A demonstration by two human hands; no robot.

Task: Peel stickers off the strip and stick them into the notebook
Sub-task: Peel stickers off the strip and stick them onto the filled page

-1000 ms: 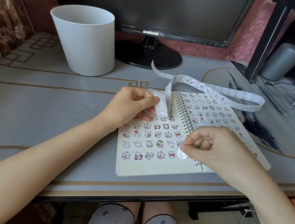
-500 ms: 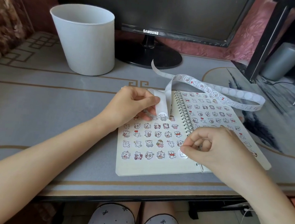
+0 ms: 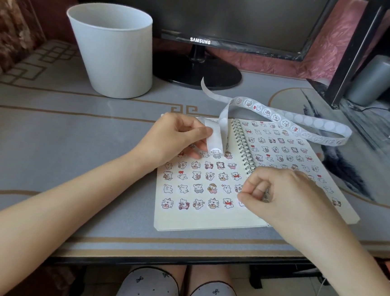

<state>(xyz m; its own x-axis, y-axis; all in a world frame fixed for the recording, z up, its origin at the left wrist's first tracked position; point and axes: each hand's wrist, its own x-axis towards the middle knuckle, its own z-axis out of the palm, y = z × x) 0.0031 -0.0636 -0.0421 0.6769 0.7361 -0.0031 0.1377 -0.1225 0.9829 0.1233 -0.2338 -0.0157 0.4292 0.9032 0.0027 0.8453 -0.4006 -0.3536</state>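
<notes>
- Step in hand, as judged: seating one round white cartoon sticker [image 3: 241, 203] at the right end of the bottom row on the left page of the cream spiral-bound notebook [image 3: 206, 223]
- The right hand [image 3: 277, 197] has its fingers curled, with the thumb and forefinger tips together at that sticker. It cannot be told whether they pinch its edge or only press it
- The left hand [image 3: 173, 137] pinches the folded end of the long white backing strip [image 3: 285, 122] between thumb and fingers above the top of the left page. The rest of the strip loops over the right page and the table
- To do the step well:
  - Line the sticker up with its row and column before pressing
  - Rub from the centre outward so that no edge lifts
  - Hold the strip fold clear of the page so that the next sticker [image 3: 216, 151], which sits at the fold, does not catch
- Hidden or unclear:
  - The right hand covers most of the sticker being seated and the lower part of the wire binding
  - A small dark item between the right fingers cannot be identified
  - The left hand covers the upper rows of the left page
  - The strip's far end near the page edge is too small to read
</notes>
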